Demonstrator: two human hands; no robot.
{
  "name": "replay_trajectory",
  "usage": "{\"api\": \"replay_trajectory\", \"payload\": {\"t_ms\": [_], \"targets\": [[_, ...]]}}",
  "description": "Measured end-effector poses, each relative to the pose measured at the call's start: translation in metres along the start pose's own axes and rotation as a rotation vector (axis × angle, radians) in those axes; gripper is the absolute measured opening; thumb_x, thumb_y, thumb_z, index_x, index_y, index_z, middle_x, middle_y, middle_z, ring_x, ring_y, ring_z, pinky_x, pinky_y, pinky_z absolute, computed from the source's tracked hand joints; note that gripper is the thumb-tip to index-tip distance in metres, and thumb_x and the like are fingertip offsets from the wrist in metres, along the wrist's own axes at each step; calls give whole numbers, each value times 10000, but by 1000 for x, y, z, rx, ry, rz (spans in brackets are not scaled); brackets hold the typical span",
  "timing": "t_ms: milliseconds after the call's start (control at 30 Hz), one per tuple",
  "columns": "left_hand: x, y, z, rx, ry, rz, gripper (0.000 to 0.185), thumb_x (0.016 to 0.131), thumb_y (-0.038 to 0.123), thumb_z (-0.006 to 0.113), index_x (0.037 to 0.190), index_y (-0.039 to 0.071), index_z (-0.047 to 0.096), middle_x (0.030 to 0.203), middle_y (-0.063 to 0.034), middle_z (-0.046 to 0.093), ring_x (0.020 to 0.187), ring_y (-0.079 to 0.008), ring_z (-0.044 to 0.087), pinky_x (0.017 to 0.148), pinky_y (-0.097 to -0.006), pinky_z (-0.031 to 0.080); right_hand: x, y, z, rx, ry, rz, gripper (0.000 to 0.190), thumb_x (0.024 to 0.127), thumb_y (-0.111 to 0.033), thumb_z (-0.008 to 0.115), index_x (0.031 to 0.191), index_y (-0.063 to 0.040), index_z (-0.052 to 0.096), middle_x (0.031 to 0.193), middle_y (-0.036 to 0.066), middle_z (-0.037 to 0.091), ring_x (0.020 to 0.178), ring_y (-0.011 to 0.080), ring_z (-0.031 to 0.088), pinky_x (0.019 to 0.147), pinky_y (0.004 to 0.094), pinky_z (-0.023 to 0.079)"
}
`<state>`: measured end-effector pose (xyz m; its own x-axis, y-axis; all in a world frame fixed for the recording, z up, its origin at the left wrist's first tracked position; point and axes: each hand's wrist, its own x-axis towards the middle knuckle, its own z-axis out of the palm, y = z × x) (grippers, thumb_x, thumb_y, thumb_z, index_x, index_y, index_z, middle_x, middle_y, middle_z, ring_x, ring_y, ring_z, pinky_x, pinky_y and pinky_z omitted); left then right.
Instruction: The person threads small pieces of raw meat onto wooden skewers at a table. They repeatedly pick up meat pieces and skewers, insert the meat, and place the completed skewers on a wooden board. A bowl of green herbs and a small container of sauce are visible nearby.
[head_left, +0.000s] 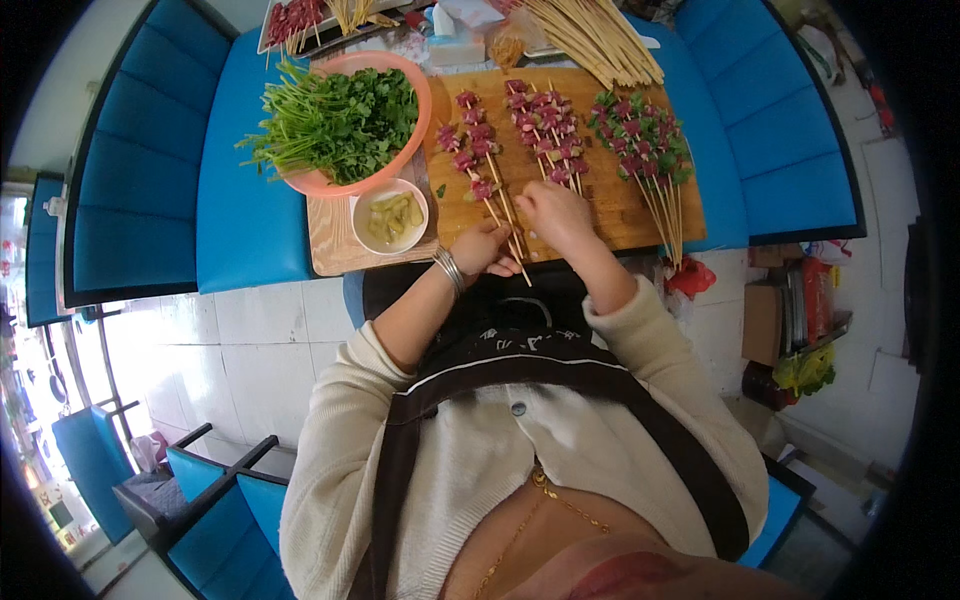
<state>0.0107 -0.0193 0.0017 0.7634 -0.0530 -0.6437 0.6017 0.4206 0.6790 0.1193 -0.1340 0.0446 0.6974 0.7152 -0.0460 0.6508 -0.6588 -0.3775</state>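
Observation:
My left hand (480, 250), with bangles at the wrist, grips the bare lower ends of the two leftmost raw meat skewers (480, 135) on a wooden cutting board (600, 217). Dark red meat pieces alternate with small pale green bits along their bamboo sticks. Just right of them my right hand (556, 214) is low over the board, fingers curled. What its fingertips hold, if anything, is too small to tell. Beyond it lies a group of meat skewers (546, 124). At the board's right side, several skewers with cilantro (641, 139) are bunched together.
An orange plastic basin (426, 105) of cilantro (352, 124) stands left of the board. Before it sits a white bowl (361, 234) with pale green pieces in liquid. Bamboo skewers (600, 37) are heaped behind, with a tray of meat skewers (296, 22) at back left. Blue benches (255, 187) flank the table.

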Motion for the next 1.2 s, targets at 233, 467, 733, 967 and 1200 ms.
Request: {"api": "replay_trajectory", "payload": {"t_ms": [233, 467, 733, 967, 1200], "targets": [[-7, 0, -7, 56, 29, -4, 289, 927, 247, 376, 1076, 7, 436, 765, -116, 572, 572, -221, 627, 485, -282, 530, 29, -8, 30, 116, -140, 80, 289, 785, -294, 483, 803, -40, 622, 808, 169, 623, 798, 327, 596, 679, 434, 476], [-15, 3, -7, 63, 13, 33, 300, 926, 238, 379, 1063, -20, 448, 724, -123, 573, 556, -222, 626, 470, -284, 527, 25, -11, 23, 272, -70, 66, 253, 779, -266, 503, 800, -32, 598, 751, 182, 605, 734, 356, 578, 648, 438, 455], [-38, 4, -5, 247, 89, 53, 351, 910, 304, 433, 971, -31, 520, 600, -109, 588, 508, -192, 611, 437, -272, 498, -65, 1, 13, 484, 42, -62, 148, 790, -139, 540, 726, -14, 492, 598, 166, 517, 547, 326, 535, 488, 379, 401], [-53, 29, -15, 952, 556, 400, 586, 815, 507, 491, 592, -25, 599, 517, -212, 527, 500, -348, 547, 500, -399, 438, -93, -2, 12, 499, 82, -149, 138, 796, -124, 544, 728, -26, 475, 600, 145, 517, 531, 307, 534, 482, 364, 406], [-48, 33, -4, 368, 381, 408, 383, 847, 397, 535, 877, 18, 583, 805, -126, 628, 711, -188, 614, 589, -310, 454, -94, -8, 12, 454, 116, -222, 125, 786, -106, 554, 726, -34, 472, 602, 141, 518, 537, 314, 537, 476, 364, 413]]}}
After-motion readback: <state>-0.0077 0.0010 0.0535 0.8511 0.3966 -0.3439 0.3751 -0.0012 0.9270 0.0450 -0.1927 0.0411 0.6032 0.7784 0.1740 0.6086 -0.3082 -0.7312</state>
